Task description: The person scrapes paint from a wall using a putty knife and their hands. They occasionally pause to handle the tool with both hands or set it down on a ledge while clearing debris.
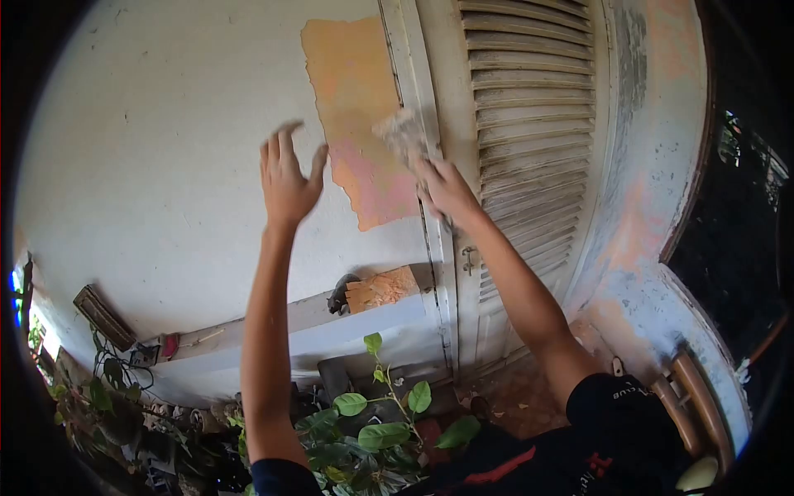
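Note:
My right hand [442, 186] grips a blurred, pale brush [400, 132] and presses it against the edge of the door frame, beside an orange and pink patch [364, 124] where the wall's white paint has come off. My left hand [288, 178] is raised flat near the white wall [165, 165], fingers spread, holding nothing, just left of the bare patch. Whether its palm touches the wall is unclear.
A worn louvred wooden door [529, 124] stands right of the patch, with a small latch [469, 258]. Below runs a white ledge [331, 326] with a broken orange piece. Green potted plants [372, 422] crowd the floor. A wooden chair [695, 405] is at lower right.

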